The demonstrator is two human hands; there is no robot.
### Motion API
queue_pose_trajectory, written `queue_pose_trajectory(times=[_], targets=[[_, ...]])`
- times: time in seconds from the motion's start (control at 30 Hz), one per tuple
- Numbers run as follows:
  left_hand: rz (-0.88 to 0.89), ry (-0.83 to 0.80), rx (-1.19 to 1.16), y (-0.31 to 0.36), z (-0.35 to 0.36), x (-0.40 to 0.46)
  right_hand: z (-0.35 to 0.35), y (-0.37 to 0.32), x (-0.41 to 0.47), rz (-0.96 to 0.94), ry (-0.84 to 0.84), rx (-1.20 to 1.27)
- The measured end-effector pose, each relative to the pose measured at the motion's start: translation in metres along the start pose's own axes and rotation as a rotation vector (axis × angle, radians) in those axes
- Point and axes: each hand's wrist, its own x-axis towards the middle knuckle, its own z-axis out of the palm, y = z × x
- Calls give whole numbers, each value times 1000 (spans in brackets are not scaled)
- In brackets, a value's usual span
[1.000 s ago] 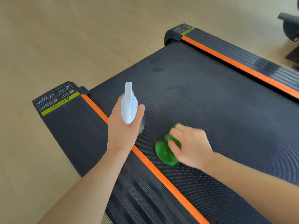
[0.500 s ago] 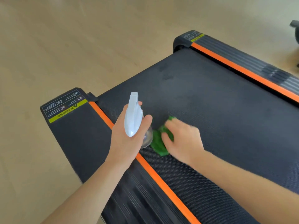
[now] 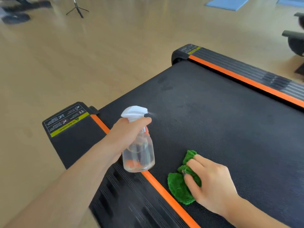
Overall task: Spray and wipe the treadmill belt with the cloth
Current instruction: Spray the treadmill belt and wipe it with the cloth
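Note:
The black treadmill belt (image 3: 222, 122) runs diagonally between two orange-striped side rails. My left hand (image 3: 126, 134) grips a clear spray bottle (image 3: 139, 155) with a white trigger head, held above the near rail with the nozzle facing the belt; a faint mist shows at the nozzle. My right hand (image 3: 212, 183) holds a bunched green cloth (image 3: 179, 186) against the belt close to the near orange stripe. My fingers cover part of the cloth.
The near side rail (image 3: 74, 142) carries a yellow warning label at its end; the far rail (image 3: 246, 76) lies opposite. Wooden floor surrounds the treadmill. A tripod (image 3: 77, 9) and dark equipment stand far left, black gym gear (image 3: 296, 41) at right, a blue mat (image 3: 227, 3) behind.
My left hand turned the bottle upright, its nozzle now facing the belt with mist showing. My right hand slid the cloth back toward me along the near stripe. The view has tilted up.

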Motion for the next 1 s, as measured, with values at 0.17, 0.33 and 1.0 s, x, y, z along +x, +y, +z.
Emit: queue_pose_trajectory(times=[0.17,0.33,1.0], targets=[[65,29,-6,5,-1,0,-2,-3,0,-3,9,-12],[127,143,-36,4,-4,4,-2,0,4,-30,6,-15],[382,349,-403,-31,16,14,77,34,220,208,-20,-117]])
